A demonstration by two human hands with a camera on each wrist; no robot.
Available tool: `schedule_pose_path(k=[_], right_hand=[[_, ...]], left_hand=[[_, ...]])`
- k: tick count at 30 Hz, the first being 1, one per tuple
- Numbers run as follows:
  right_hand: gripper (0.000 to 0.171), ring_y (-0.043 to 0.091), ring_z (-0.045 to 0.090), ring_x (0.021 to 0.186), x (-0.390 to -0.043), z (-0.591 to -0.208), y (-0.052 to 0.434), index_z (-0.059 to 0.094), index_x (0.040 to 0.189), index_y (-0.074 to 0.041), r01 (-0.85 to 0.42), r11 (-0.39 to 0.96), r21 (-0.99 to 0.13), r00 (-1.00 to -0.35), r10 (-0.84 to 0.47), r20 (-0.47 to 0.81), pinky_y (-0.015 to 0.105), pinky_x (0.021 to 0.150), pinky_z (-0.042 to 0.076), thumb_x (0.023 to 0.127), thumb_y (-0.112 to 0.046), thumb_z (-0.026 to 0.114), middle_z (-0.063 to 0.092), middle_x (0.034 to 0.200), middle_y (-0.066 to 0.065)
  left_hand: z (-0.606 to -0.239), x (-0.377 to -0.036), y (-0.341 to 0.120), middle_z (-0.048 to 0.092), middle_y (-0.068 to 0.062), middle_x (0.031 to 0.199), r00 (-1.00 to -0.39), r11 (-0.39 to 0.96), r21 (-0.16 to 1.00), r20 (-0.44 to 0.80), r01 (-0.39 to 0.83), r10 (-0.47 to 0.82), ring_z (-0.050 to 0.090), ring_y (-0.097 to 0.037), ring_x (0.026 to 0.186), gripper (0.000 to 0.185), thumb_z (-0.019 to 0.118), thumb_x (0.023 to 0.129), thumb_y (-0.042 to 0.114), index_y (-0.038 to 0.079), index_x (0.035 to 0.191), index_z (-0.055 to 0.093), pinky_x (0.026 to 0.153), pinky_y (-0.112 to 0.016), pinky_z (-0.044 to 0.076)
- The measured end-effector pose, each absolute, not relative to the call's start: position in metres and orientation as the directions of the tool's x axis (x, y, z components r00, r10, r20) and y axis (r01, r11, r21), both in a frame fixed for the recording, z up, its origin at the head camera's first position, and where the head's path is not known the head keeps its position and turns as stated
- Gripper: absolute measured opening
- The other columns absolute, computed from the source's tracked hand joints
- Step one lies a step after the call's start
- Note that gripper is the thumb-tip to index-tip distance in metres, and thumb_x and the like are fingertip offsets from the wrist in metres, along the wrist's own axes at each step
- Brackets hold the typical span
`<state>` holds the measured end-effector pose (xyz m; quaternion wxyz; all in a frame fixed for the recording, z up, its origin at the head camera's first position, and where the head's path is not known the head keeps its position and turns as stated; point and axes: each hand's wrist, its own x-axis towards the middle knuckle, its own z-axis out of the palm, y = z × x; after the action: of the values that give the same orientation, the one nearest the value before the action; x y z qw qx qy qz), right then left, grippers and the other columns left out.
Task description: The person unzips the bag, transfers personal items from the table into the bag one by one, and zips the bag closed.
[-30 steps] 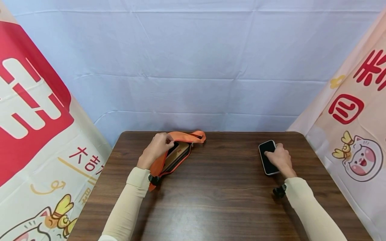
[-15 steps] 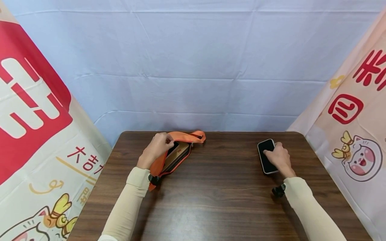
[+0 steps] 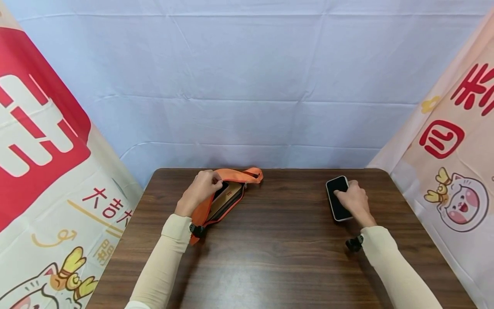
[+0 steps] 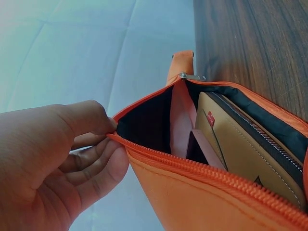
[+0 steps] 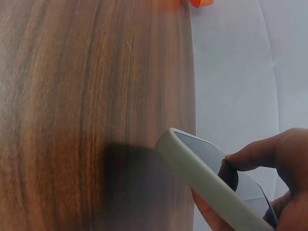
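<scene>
At the table's back left lies an orange zippered bag [image 3: 201,212] with its mouth spread wide. My left hand [image 3: 200,189] pinches the zipper edge at one side of that mouth, between thumb and fingers. Inside the bag, the left wrist view shows a tan wallet [image 4: 245,137] with a dark zipper and a small red label, beside a pinkish panel [image 4: 182,120]. On the right side my right hand [image 3: 356,201] grips a smartphone [image 3: 335,208] in a pale case, thumb on the dark screen. In the right wrist view the phone is tilted above its shadow on the wood.
The brown wooden table [image 3: 278,240] ends at a pale cloth backdrop [image 3: 247,86]. An orange strap [image 3: 241,176] lies along the bag's far side. Printed banners [image 3: 38,180] hang on both sides.
My right hand has shifted slightly left and away from me with the phone. The left hand stays at the bag's edge.
</scene>
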<state>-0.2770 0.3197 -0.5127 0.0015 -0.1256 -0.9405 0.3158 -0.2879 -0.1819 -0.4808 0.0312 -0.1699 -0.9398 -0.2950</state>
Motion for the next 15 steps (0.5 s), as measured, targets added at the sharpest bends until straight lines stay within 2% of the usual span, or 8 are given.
schedule_pose_path(k=[10, 15], right_hand=[[0.071, 0.052, 0.065, 0.1, -0.278, -0.509, 0.31, 0.036, 0.152, 0.014, 0.228, 0.777, -0.587, -0.97, 0.234, -0.067, 0.055, 0.077, 0.055, 0.104, -0.033, 0.061, 0.059, 0.126, 0.044], [0.071, 0.048, 0.069, 0.093, -0.278, -0.509, 0.307, 0.036, 0.151, 0.015, 0.203, 0.774, -0.6, -0.975, 0.215, -0.053, 0.051, 0.073, 0.058, 0.104, -0.033, 0.062, 0.06, 0.124, 0.043]], left_hand=[[-0.485, -0.291, -0.182, 0.074, -0.013, 0.105, -0.941, 0.77, 0.544, 0.156, 0.335, 0.3, 0.071, -0.021, 0.087, 0.013, 0.068, 0.105, 0.013, 0.004, 0.107, 0.077, 0.079, -0.039, 0.062], [-0.487, -0.292, -0.181, 0.074, -0.013, 0.105, -0.941, 0.769, 0.543, 0.158, 0.337, 0.3, 0.071, -0.021, 0.088, 0.013, 0.068, 0.105, 0.013, 0.004, 0.107, 0.077, 0.08, -0.039, 0.062]])
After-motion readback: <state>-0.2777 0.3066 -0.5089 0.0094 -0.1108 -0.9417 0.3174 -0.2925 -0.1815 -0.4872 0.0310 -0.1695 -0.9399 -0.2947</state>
